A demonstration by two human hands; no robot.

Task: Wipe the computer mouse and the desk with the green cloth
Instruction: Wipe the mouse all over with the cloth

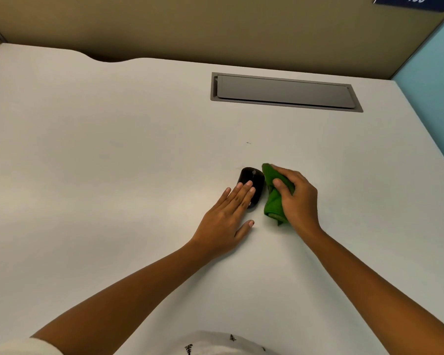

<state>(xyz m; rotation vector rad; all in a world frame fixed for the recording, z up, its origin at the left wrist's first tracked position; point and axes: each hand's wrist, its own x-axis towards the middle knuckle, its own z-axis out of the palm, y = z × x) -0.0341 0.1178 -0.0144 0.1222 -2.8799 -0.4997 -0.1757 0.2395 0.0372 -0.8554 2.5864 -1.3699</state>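
A black computer mouse [254, 179] lies on the white desk [113, 162], a little right of centre. My left hand [228, 216] rests flat with its fingers apart, the fingertips lying on the near left part of the mouse. Right beside the mouse, my right hand [297, 198] grips a bunched green cloth [273, 201] and holds it down on the desk. The cloth touches or nearly touches the mouse's right side.
A grey rectangular cable hatch [285, 92] is set into the desk behind the mouse. A beige partition [215, 26] closes the back, and a blue panel [433, 85] stands at the right. The desk's back edge has a curved notch [105, 58] at the left.
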